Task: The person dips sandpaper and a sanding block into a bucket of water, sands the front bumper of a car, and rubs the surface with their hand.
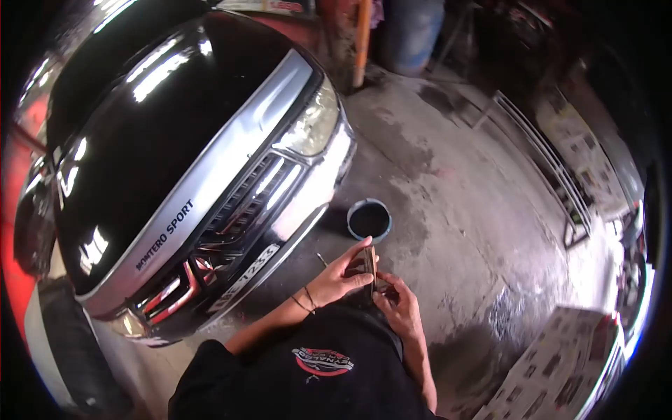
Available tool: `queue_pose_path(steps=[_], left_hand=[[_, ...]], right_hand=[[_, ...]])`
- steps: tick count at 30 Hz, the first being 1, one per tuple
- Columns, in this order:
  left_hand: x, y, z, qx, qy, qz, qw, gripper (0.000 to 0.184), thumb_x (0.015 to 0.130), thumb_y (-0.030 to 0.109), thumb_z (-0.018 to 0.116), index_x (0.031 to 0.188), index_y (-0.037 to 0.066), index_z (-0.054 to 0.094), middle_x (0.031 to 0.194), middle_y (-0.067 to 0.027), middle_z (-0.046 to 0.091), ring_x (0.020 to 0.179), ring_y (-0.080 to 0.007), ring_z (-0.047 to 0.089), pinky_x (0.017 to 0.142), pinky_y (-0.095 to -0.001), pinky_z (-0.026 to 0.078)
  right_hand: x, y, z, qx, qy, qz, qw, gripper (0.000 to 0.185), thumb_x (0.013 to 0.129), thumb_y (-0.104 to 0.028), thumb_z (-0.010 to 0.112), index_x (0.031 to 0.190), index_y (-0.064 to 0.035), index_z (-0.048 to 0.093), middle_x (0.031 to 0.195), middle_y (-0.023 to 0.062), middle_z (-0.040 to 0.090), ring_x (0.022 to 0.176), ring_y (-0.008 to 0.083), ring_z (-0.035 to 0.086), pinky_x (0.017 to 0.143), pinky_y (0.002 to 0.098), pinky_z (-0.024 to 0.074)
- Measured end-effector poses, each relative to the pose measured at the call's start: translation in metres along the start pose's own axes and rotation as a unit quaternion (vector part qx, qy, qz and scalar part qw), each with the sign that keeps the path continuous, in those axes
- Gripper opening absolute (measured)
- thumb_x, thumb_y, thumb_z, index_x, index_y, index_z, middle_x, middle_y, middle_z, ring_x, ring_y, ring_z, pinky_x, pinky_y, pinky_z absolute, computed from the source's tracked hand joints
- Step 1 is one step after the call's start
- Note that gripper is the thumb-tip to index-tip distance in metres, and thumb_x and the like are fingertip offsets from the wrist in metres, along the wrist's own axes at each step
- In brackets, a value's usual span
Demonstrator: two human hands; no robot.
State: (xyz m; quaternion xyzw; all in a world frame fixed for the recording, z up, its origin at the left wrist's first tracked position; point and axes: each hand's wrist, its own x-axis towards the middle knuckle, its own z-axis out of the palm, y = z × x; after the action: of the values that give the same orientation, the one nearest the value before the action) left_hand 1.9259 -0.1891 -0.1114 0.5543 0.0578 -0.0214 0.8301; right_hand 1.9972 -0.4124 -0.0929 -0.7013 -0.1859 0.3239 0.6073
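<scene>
- Apparently the work centres on a thin, dark, flat piece with brownish edges [370,269], held on end before the person's torso, above the concrete floor [455,231]; its exact kind cannot be told.
- The left hand [341,278] grips it between thumb and fingers, a dark band around the wrist.
- The right hand [399,303] has its fingers curled in at the piece's lower end, seemingly pinching it, though the contact is partly hidden.
- As for progress, the piece looks to be in mid-handling, apart from the bodywork; whether any panel is finished, and how much is left, cannot be judged.
- Just beyond the fingertips, a round bucket [350,220] with a dark interior stands on the floor, near the bumper's edge.
- To the left is a Montero Sport [203,175], its dark hood edged in silver.
- At the floor's near right corner is a newspaper-covered panel [560,360]; along its right side, a metal frame [540,140].
- At the floor's far edge stands a blue drum [413,36].
</scene>
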Motion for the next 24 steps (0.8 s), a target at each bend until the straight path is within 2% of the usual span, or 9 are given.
queue_pose_path(steps=[4,7,10,11,13,18,20,22,24], left_hand=[[0.040,0.021,0.019,-0.049,0.080,0.014,0.996,0.091,0.107,0.004,0.071,0.179,0.020,0.018,0.166,-0.0147,0.050,0.150,-0.0206,0.052,0.126,-0.0402,0.041],[0.064,0.024,0.029,-0.075,0.140,0.021,0.987,0.091,0.108,0.004,0.069,0.179,0.020,0.015,0.168,-0.0146,0.047,0.152,-0.0196,0.048,0.123,-0.0374,0.042],[0.094,0.025,0.021,-0.037,0.210,0.036,0.976,0.089,0.109,0.006,0.069,0.179,0.017,0.016,0.165,-0.0145,0.051,0.146,-0.0176,0.053,0.121,-0.0365,0.044],[0.108,0.020,0.016,-0.041,0.208,0.034,0.977,0.089,0.109,0.006,0.069,0.179,0.017,0.016,0.165,-0.0145,0.051,0.146,-0.0176,0.053,0.121,-0.0365,0.044],[0.131,0.011,0.003,-0.023,0.258,0.040,0.965,0.082,0.109,0.003,0.066,0.177,0.014,0.020,0.158,-0.0133,0.057,0.139,-0.0162,0.058,0.120,-0.0358,0.046],[0.175,-0.005,-0.032,-0.047,0.262,0.054,0.962,0.073,0.106,-0.007,0.053,0.172,0.010,0.029,0.140,-0.0090,0.066,0.129,-0.0145,0.062,0.115,-0.0331,0.048],[0.185,-0.009,-0.034,-0.003,0.267,0.056,0.962,0.068,0.104,-0.008,0.051,0.169,0.008,0.036,0.138,-0.0074,0.067,0.125,-0.0143,0.064,0.112,-0.0330,0.051],[0.194,-0.018,-0.034,0.043,0.295,0.029,0.954,0.067,0.102,-0.006,0.052,0.166,0.009,0.041,0.135,-0.0090,0.070,0.122,-0.0175,0.068,0.110,-0.0340,0.053],[0.203,-0.034,-0.031,0.081,0.325,-0.003,0.942,0.067,0.099,-0.004,0.054,0.164,0.010,0.047,0.132,-0.0106,0.072,0.118,-0.0207,0.071,0.107,-0.0351,0.054]], right_hand=[[0.076,-0.022,-0.061,-0.014,-0.132,-0.001,0.991,0.051,0.099,-0.003,0.079,0.148,-0.0021,0.064,0.120,0.0098,0.074,0.106,0.0170,0.073,0.095,0.0350,0.0594],[0.118,-0.019,-0.075,0.012,-0.175,-0.004,0.985,0.052,0.097,-0.001,0.080,0.146,-0.0020,0.063,0.119,0.0102,0.075,0.106,0.0176,0.074,0.092,0.0345,0.0603],[0.161,-0.015,-0.078,0.031,-0.206,0.031,0.977,0.053,0.094,0.000,0.082,0.144,-0.0039,0.063,0.124,0.0107,0.073,0.107,0.0186,0.074,0.088,0.0343,0.0615],[0.175,-0.009,-0.076,-0.014,-0.201,-0.025,0.979,0.054,0.093,0.000,0.082,0.144,-0.0052,0.064,0.127,0.0108,0.072,0.107,0.0193,0.075,0.088,0.0348,0.0618],[0.204,-0.003,-0.078,-0.076,-0.193,-0.101,0.973,0.057,0.092,-0.004,0.085,0.145,-0.0077,0.064,0.136,0.0110,0.069,0.107,0.0219,0.076,0.088,0.0360,0.0625],[0.253,-0.014,-0.108,-0.149,-0.262,-0.072,0.951,0.057,0.093,-0.007,0.085,0.146,-0.0038,0.064,0.139,0.0121,0.070,0.110,0.0229,0.077,0.090,0.0353,0.0629],[0.284,-0.005,-0.124,-0.117,-0.315,0.008,0.942,0.052,0.094,-0.007,0.084,0.142,-0.0015,0.066,0.134,0.0132,0.074,0.108,0.0227,0.078,0.091,0.0359,0.0627],[0.314,-0.004,-0.137,-0.128,-0.340,0.011,0.932,0.045,0.097,-0.014,0.081,0.139,-0.0030,0.069,0.128,0.0151,0.076,0.104,0.0231,0.079,0.092,0.0371,0.0618],[0.349,0.010,-0.154,-0.235,-0.369,-0.004,0.899,0.042,0.100,-0.023,0.077,0.137,-0.0054,0.071,0.128,0.0159,0.076,0.103,0.0269,0.078,0.093,0.0386,0.0604]])
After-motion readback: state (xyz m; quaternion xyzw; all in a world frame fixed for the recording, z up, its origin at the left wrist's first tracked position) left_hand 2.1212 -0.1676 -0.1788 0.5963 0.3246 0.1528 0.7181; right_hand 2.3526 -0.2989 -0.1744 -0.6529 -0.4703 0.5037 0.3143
